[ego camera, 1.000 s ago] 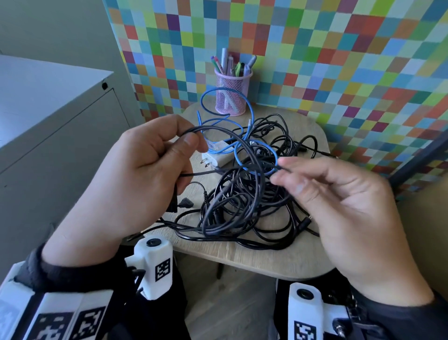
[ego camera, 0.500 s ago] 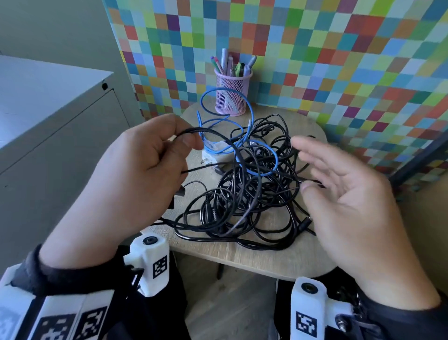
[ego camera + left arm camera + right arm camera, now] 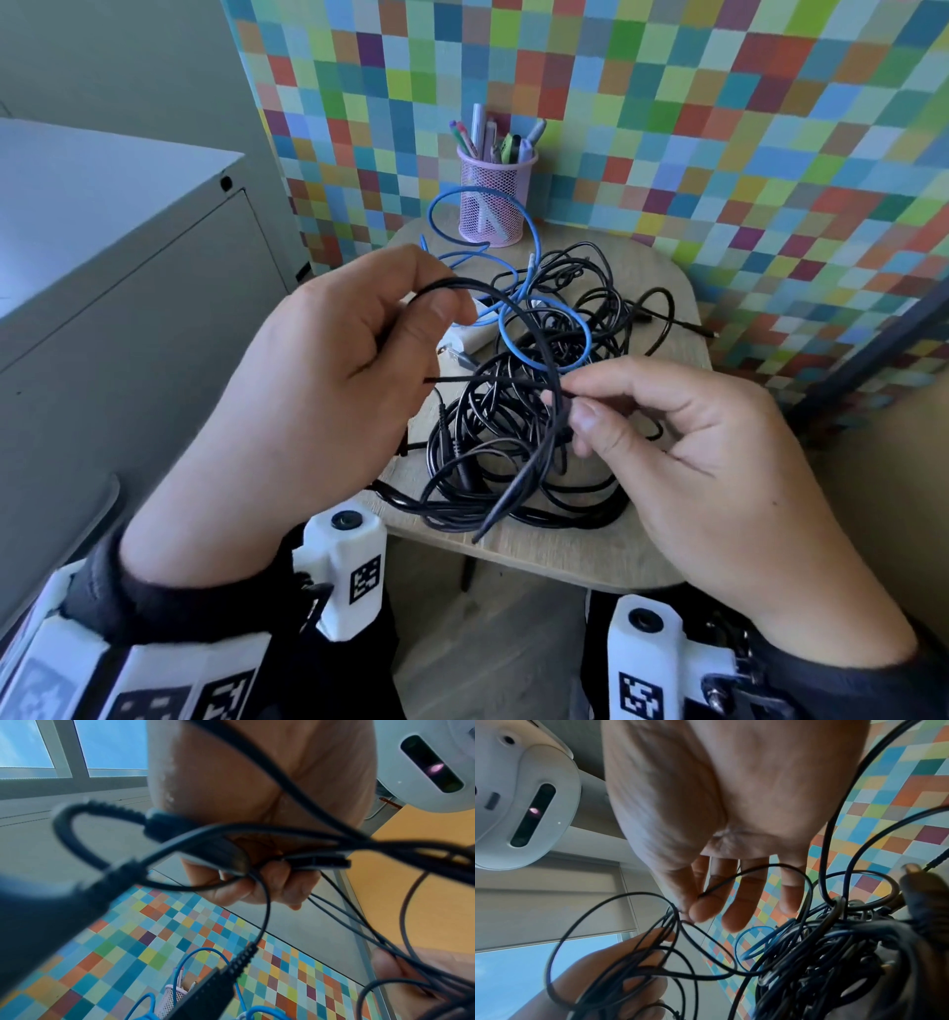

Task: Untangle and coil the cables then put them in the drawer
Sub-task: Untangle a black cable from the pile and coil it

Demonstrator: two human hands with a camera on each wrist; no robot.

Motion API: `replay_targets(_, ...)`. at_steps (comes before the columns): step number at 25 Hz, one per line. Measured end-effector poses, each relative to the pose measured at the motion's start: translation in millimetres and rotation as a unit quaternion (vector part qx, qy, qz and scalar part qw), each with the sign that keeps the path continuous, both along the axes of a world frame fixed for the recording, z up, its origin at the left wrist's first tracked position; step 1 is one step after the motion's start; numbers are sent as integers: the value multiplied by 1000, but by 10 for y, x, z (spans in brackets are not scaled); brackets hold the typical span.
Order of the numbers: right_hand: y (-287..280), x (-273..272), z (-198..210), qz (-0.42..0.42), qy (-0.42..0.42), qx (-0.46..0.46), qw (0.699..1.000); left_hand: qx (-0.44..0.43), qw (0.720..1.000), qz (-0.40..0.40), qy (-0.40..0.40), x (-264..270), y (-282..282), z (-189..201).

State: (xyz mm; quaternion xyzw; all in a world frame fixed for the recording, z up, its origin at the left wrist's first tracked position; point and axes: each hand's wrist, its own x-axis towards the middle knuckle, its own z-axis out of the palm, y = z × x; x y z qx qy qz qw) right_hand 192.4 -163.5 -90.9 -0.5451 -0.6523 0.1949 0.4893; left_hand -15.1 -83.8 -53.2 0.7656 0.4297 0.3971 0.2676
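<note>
A tangle of black cables [image 3: 518,437] lies on the small round wooden table [image 3: 570,560], with a blue cable [image 3: 544,334] looped through it and a white plug adapter [image 3: 470,339] beside it. My left hand [image 3: 328,380] is raised over the table's left side and grips black cable strands [image 3: 257,845] in curled fingers. My right hand [image 3: 683,452] pinches a thin black strand [image 3: 731,880] between thumb and forefinger over the pile [image 3: 834,963]. A loop [image 3: 513,303] arcs between the two hands.
A pink mesh pen cup [image 3: 495,198] stands at the table's back edge against the colourful checkered wall [image 3: 719,128]. A grey cabinet [image 3: 102,288] stands to the left. No drawer shows in these views.
My right hand let go, opened and moved right, then came back left and lower and pinched a black strand. My left hand kept its grip and stayed about where it was.
</note>
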Motion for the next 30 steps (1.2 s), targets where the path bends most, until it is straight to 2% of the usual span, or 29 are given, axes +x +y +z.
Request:
replay_targets(2, 6, 4, 17, -3, 11, 22, 1000, -13, 1000, -6, 3, 16, -7, 0)
replay_targets(4, 26, 38, 15, -37, 62, 54, 996, -41, 999, -5, 6, 15, 25, -20)
replay_targets(8, 53, 207, 56, -132, 227, 100, 960, -50, 997, 40, 33, -84, 163, -78)
replay_targets(11, 70, 328, 42, -146, 296, 87, 940, -35, 997, 73, -2, -158, 233, -114)
replay_targets(18, 125, 346, -37, -146, 353, 101, 918, -23, 987, 144, -72, -245, 322, -136)
replay_targets(20, 132, 363, -49, -170, 396, 121, 894, -23, 983, 160, -87, -254, 334, -143)
replay_targets(23, 134, 413, -31, -192, 466, 141, 852, -29, 983, 171, -63, -278, 358, -157)
replay_targets(24, 140, 416, -35, -192, 465, 142, 853, -31, 984, 163, -56, -278, 355, -157)
replay_targets(25, 143, 408, -46, -184, 440, 134, 869, -32, 987, 149, -57, -267, 340, -152)
replay_targets(26, 139, 387, -55, -175, 387, 115, 898, -30, 989, 131, -61, -249, 320, -147)
replay_targets(28, 106, 312, -59, -163, 228, 55, 958, -17, 993, 99, -68, -195, 271, -131)
replay_targets(30, 63, 232, -49, -146, 85, 10, 986, -11, 994, 67, -84, -136, 230, -122)
